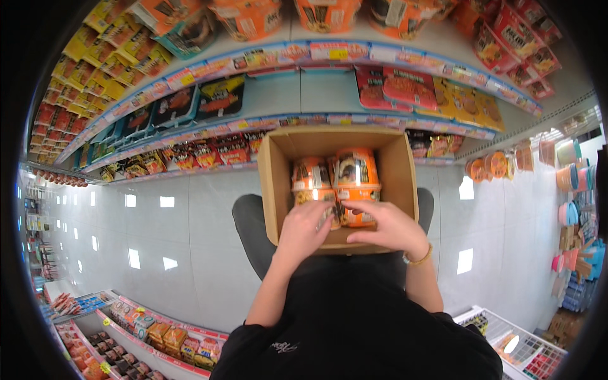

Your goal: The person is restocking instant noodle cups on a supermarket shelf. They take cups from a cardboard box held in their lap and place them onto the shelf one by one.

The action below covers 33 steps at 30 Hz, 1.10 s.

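Note:
An open cardboard box (pixel 268 190) rests before me, over my legs. Inside stand orange instant-noodle cups, stacked in two columns side by side: a left upper cup (pixel 310 175) and a taller right upper cup (pixel 355 167), each above another cup. My left hand (pixel 308 221) reaches over the near wall and lies across the lower left cup (pixel 313 195), thumb apart from the fingers. By the lower right cup (pixel 358 218), my right hand (pixel 387 225) has its thumb and fingers spread. Whether either hand touches a cup is hard to tell.
Shelves ahead hold orange noodle tubs (pixel 327 16), boxed trays (pixel 221 95) and red snack bags (pixel 232 148). Yellow packets (pixel 99 57) fill the left side. Behind me stand a snack display bin (pixel 161 332) and a white wire basket (pixel 517 342). Plastic cups hang at right (pixel 496 161).

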Available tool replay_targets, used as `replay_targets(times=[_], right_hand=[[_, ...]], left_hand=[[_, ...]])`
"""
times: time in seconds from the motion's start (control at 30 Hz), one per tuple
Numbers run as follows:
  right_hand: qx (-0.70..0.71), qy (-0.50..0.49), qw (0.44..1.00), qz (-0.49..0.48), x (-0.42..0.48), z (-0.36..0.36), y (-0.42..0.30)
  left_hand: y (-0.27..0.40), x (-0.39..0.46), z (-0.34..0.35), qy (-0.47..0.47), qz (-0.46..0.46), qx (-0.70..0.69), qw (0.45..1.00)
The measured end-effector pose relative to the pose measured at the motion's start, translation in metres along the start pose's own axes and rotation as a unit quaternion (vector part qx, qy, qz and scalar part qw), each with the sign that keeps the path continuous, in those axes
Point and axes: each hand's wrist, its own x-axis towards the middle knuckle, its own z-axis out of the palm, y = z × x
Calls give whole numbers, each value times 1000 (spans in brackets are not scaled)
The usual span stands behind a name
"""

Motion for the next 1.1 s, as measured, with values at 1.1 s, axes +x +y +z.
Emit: replay_targets(times=[1.1], right_hand=[[-206,81,972,82,-33,55,35]], left_hand=[[-114,148,186,-151,-439,-140,874]])
